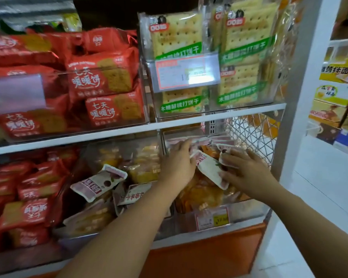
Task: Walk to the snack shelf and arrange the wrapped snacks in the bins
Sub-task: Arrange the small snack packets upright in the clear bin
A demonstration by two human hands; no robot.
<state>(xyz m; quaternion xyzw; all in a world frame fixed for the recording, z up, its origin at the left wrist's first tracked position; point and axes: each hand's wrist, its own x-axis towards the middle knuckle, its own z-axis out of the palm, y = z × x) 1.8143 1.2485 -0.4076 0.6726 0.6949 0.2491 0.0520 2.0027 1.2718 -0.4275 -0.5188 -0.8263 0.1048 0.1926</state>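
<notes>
Both my hands reach into the clear bin [247,209] at the right end of the lower shelf. It holds orange packs and small white-and-pink wrapped snacks. My left hand [177,163] rests on the packets at the back of the bin, fingers on a pink-edged packet [179,142]. My right hand [247,171] presses on a white-and-pink packet [211,169] lying tilted on the orange packs, with another small packet [224,157] under its fingertips. Two more white-and-pink packets [98,182] lie in the middle bin to the left.
Red biscuit packs [100,77] fill the upper left bin and the lower left. Green-labelled cracker packs [177,35] stand in the upper right bin behind a price tag [185,72]. A white post [301,97] bounds the shelf on the right; another shelf of boxes [333,105] lies beyond.
</notes>
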